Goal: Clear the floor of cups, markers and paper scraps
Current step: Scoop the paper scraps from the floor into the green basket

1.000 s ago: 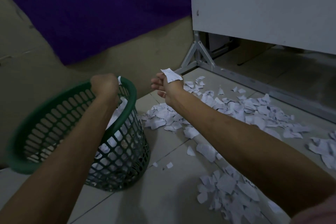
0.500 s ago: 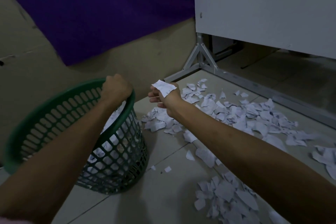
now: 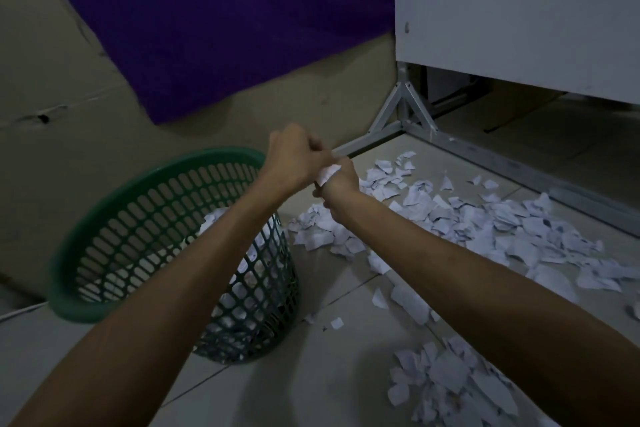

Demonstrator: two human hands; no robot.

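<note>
Across the upper left of the frame you have a tan wall (image 3: 52, 73) with a purple sheet (image 3: 214, 17) hanging over it, and at upper right a white panel (image 3: 519, 10) stands on a metal frame (image 3: 401, 107) above the pale tiled floor (image 3: 311, 374). At lower left sits a green mesh basket (image 3: 104, 225), tilted with its mouth toward you, partly filled with paper. A wide drift of paper scraps (image 3: 485, 222) runs from centre to the right edge, with a smaller pile at lower right. At centre, just above the basket's far rim, your left hand (image 3: 294, 163) and right hand (image 3: 341, 180) meet. Both grips are curled round one crumpled scrap (image 3: 327, 173), pinched between them; it is too bunched to tell its long axis, though a torn corner points to the right.
</note>
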